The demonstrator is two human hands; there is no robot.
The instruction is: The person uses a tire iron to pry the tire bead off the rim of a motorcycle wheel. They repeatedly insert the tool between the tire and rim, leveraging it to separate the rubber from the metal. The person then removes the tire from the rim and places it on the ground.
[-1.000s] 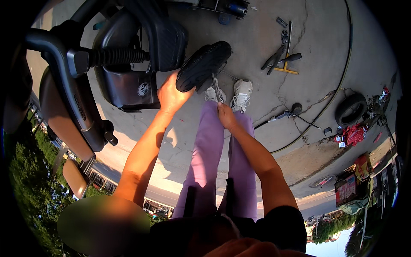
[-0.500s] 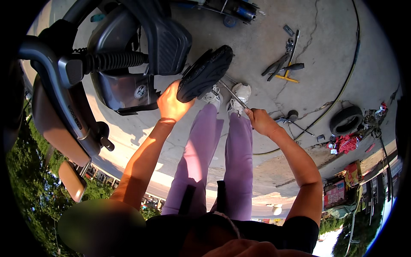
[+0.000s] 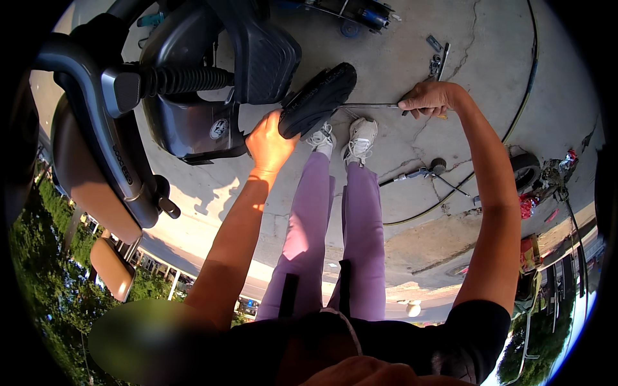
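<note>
Head view: left hand (image 3: 267,143) on black wheel (image 3: 318,100), right hand (image 3: 428,98) on metal bar (image 3: 376,105).
Left hand clasps wheel's near edge, fingers partly hidden by it. Right hand curled round bar's right end; bar runs level to wheel's right side, exact contact unclear. Wheel sits just right of grey scooter (image 3: 193,128), by the white shoes (image 3: 362,134). Loose tire (image 3: 526,159) on the ground (image 3: 399,58), far right, partly behind right arm.

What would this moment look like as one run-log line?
Left hand: holding tire edge | Right hand: holding rod, far end at tire | Scooter: left | Hose: on ground, right
</note>
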